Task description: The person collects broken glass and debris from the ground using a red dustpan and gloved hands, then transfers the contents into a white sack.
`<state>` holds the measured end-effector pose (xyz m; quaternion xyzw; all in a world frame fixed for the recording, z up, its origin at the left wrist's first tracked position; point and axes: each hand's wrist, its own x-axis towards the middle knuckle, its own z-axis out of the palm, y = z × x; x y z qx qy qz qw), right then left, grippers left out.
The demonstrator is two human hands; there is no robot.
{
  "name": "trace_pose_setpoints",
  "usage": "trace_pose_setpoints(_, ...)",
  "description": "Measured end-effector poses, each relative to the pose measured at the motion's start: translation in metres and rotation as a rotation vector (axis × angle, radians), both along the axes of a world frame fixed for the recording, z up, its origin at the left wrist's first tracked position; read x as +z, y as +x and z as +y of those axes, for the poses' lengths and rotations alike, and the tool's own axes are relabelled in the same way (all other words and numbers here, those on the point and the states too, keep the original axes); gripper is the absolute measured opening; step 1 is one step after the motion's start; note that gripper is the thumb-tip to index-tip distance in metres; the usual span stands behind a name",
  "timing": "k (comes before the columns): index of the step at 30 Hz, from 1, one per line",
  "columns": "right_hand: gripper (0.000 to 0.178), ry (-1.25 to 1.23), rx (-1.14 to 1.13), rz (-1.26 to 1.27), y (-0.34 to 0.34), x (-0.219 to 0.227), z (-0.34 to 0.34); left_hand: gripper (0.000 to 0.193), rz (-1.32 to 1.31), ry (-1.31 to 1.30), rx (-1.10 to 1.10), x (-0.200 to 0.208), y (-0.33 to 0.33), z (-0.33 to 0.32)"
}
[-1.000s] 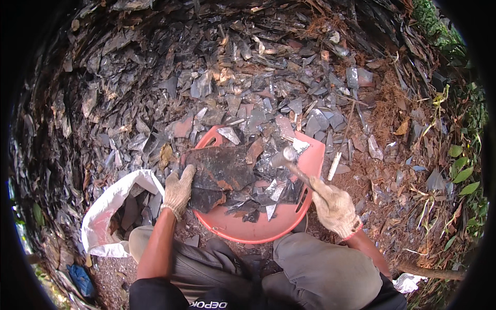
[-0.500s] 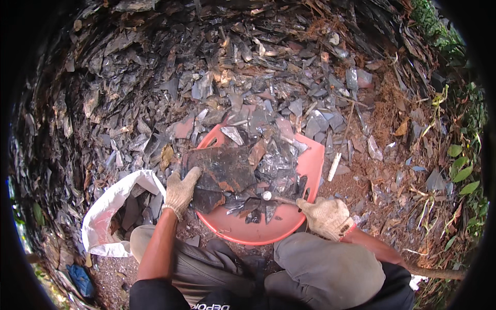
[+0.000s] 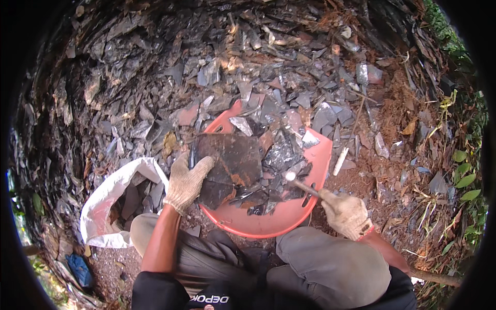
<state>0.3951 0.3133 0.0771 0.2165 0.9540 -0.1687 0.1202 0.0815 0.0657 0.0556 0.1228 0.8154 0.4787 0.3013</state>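
Note:
My left hand (image 3: 189, 178), in a knitted cream glove, is closed on the left edge of a dark, flat, flaky slab of rock (image 3: 232, 157), its thumb lying over the top. Below that slab, another dark sheet (image 3: 214, 194) pokes out. In my gloved right hand (image 3: 347, 213) is a thin-handled hammer (image 3: 306, 187), its small pale round head pointing toward the slab. Both hands are at an orange plastic scoop-shaped pan (image 3: 243, 226) in front of my knees. Several shiny, glassy flakes (image 3: 281, 155) lie in the pan.
A white sack (image 3: 95, 217), open and holding dark pieces, stands left of the pan. Broken, layered shards (image 3: 155, 88) cover the ground and bank beyond. A pale stick (image 3: 340, 161) lies right of the pan. Green plants (image 3: 465, 181) grow along the right, and a blue scrap (image 3: 79, 269) lies lower left.
The slab has turned and shifted slightly, and my left thumb now reaches further over it. My right hand has moved a little right and the hammer head has come up, away from the lower flakes.

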Motion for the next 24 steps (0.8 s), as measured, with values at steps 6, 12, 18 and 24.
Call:
trace_pose_setpoints(6, 0.036, -0.120, -0.261, 0.389, -0.004, 0.001, 0.003, 0.039, -0.395, 0.215, 0.070, -0.004, 0.009, 0.008)
trace_pose_setpoints(12, 0.036, -0.335, -0.546, 0.662, -0.009, -0.014, -0.008, 0.045, -0.513, -0.224, -0.079, -0.058, 0.032, -0.003)
trace_pose_setpoints(18, 0.036, -0.257, -0.283, 0.132, -0.025, -0.035, -0.022, 0.040, -0.856, 0.146, 0.228, -0.039, 0.047, 0.015)
trace_pose_setpoints(24, 0.034, -0.355, -0.392, 0.458, -0.026, -0.030, -0.031, 0.032, -0.786, 0.083, 0.158, -0.073, 0.034, -0.007)
